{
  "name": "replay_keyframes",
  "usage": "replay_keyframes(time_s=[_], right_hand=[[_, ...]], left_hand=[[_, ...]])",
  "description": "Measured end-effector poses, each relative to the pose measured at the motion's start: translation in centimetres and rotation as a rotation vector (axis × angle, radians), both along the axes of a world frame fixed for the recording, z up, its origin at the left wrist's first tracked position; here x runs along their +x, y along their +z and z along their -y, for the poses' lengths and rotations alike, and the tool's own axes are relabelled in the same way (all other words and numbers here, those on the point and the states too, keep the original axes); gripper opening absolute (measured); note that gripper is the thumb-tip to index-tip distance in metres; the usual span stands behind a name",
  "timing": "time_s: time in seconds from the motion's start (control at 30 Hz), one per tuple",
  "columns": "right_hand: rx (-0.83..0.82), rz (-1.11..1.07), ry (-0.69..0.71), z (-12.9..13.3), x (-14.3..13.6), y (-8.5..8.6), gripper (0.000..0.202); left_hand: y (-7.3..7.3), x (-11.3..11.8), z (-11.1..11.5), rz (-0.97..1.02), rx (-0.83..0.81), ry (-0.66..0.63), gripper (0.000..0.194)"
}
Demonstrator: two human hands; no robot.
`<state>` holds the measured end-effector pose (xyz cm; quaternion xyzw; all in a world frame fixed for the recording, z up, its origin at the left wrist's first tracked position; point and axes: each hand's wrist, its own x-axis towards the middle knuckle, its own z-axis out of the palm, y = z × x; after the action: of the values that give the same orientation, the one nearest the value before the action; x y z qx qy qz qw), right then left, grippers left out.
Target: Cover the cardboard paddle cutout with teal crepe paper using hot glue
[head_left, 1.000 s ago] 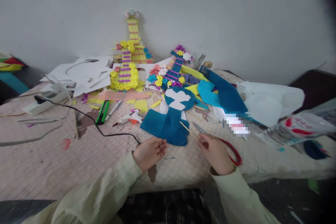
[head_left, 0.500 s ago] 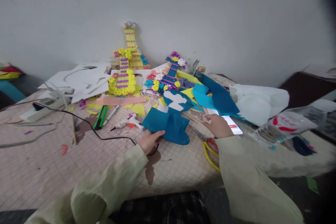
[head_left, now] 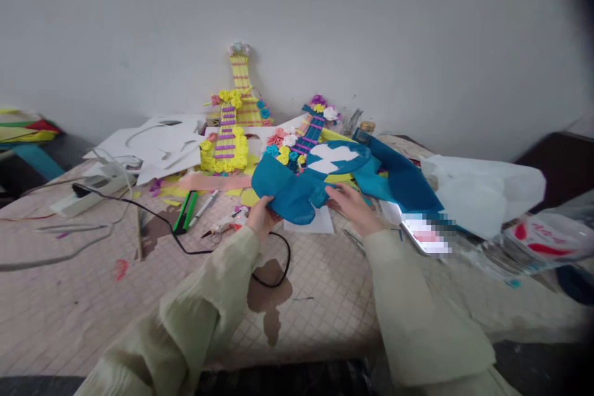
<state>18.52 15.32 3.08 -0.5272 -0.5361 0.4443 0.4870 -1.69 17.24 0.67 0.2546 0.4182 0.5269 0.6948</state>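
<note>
Between my two hands is a limp, rounded piece of blue paper, lifted above the table. My left hand pinches its lower left edge, thumb on top. My right hand has thumb and fingers closed on its right end. Just behind lies an oval blue piece with white patches. A white sheet shows under the held paper. The tips of scissors stick out beside my right forearm, which hides their handles. A white glue gun rests left of my left hand.
Yellow and blue flower-trimmed guitar shapes lean at the back. A green cutter knife and a white pen lie left, near a power strip. A black cable loops in front. A phone and plastic packaging are right.
My right hand has come from above the scissors to the blue paper and grips its right end. The paper has been raised and turned. The view has shifted slightly.
</note>
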Motion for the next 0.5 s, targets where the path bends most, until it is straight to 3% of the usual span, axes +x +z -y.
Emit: replay_keyframes(time_s=[0.13,0.23,0.37,0.5], right_hand=[[-0.046,0.103,0.0,-1.0,-0.6,-2.1,0.038],[-0.025,0.213,-0.051,-0.7,-0.6,-3.2,0.04],[0.134,0.386,-0.138,-0.1,-1.0,-3.2,0.044],[0.172,0.346,-0.116,0.2,-1.4,-2.5,0.049]], left_hand=[[-1.9,0.7,-0.5,-0.02,-0.004,0.03,0.042],[-2.5,1.0,0.0,-0.024,0.024,0.018,0.059],[-2.3,0.5,0.6,-0.044,0.058,0.002,0.057],[-1.8,-0.8,0.7,-0.1,0.098,-0.088,0.059]])
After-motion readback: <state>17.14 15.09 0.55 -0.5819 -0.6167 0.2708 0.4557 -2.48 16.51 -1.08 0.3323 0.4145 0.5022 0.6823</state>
